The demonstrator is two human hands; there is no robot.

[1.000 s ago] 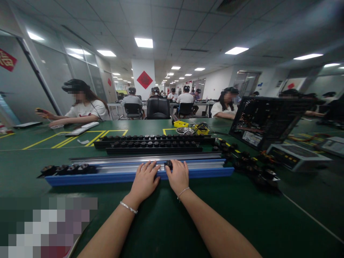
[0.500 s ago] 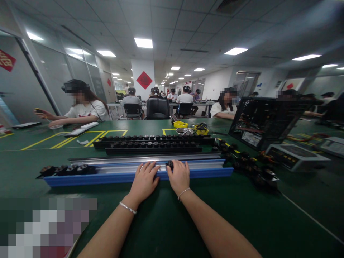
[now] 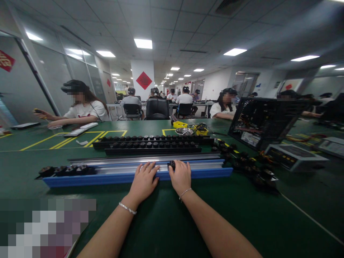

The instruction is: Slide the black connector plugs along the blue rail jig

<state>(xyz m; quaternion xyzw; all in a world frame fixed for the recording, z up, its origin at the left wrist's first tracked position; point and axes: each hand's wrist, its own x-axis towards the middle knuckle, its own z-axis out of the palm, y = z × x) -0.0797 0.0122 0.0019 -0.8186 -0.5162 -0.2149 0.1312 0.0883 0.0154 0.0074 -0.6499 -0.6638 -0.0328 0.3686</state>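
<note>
A long blue channel [image 3: 107, 180] with a bare metal inside lies across the green table in front of me. My left hand [image 3: 145, 177] rests over the middle of the channel, its fingers spread and lying flat. Just to its right, my right hand [image 3: 181, 176] has its fingers closed around a small black socket module [image 3: 172, 165] in the channel; the hand hides part of that module. At the channel's left end sits a row of several black socket modules [image 3: 71, 170].
Beyond the channel lie a metal strip [image 3: 161, 157] and two black strips [image 3: 154, 145] lined with modules. Loose modules [image 3: 243, 159] are scattered at the right, near an open computer case [image 3: 264, 122] and a power supply unit [image 3: 294, 157]. A metal bowl [image 3: 184, 132] stands behind. Co-workers sit across the table.
My right hand has shifted slightly to the right along the channel with the black socket module. My left hand has stayed nearly still.
</note>
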